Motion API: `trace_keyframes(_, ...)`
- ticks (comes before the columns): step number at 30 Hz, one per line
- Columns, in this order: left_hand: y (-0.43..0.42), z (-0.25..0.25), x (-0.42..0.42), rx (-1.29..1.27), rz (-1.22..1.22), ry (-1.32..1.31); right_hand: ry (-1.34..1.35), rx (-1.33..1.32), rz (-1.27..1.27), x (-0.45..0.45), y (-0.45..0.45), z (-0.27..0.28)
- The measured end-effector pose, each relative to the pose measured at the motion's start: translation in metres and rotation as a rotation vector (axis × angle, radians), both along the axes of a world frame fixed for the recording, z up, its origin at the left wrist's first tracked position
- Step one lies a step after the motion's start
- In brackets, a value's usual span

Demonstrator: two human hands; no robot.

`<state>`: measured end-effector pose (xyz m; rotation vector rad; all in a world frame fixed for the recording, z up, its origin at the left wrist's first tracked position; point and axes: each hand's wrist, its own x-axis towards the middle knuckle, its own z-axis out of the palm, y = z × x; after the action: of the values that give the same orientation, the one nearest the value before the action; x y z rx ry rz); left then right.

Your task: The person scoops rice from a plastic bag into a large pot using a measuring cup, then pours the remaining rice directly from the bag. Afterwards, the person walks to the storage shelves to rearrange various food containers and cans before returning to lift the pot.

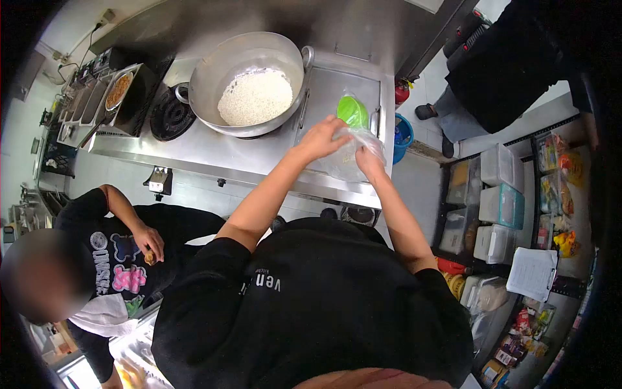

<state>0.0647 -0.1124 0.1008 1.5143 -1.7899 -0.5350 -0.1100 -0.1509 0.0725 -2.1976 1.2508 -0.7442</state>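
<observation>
My left hand (322, 139) grips one side of a clear plastic bag (343, 163). On the bag's other side, my right hand (370, 161) is closed around the gathered plastic. A bright green bowl or scoop (351, 111) lies just beyond my hands, with clear plastic over part of it; I cannot tell whether it sits inside the bag. To the left stands a large metal pot (206, 81) with two loop handles. White grains that look like rice (256, 97) cover part of its bottom.
A black burner (172, 115) and a rack of metal containers (97, 94) are left of the pot. A blue bin (403, 139) stands past the counter's right end. Shelves with lidded boxes (502, 165) line the right. One person (129, 259) is at left, another (499, 71) at upper right.
</observation>
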Motion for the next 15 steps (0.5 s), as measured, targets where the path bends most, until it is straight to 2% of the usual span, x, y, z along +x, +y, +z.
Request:
trace_keyframes(1,-0.008,-0.001,0.001,0.001,-0.004,0.001,0.001,0.001,-0.004,-0.001,-0.001,-0.003)
trace_keyframes(3,-0.024,0.007,0.002,0.322,-0.061,0.153,0.240,0.083,-0.107,-0.001,-0.005,-0.009)
trace_keyframes(7,-0.047,0.009,0.003,0.238,-0.110,0.146,0.261,0.209,-0.032,-0.016,-0.005,0.009)
trace_keyframes(9,-0.053,0.029,0.001,0.415,-0.051,0.228,0.188,0.250,-0.022,-0.025,0.004,0.029)
trace_keyframes(10,-0.056,0.027,-0.001,0.409,-0.054,0.228,0.189,0.245,-0.025,-0.029,0.004,0.028)
trace_keyframes(12,-0.063,0.016,-0.009,0.380,-0.049,0.357,-0.218,0.566,0.068,-0.035,0.002,0.026)
trace_keyframes(15,-0.077,-0.003,-0.012,0.286,0.074,0.386,-0.334,0.531,-0.065,-0.030,0.000,0.030)
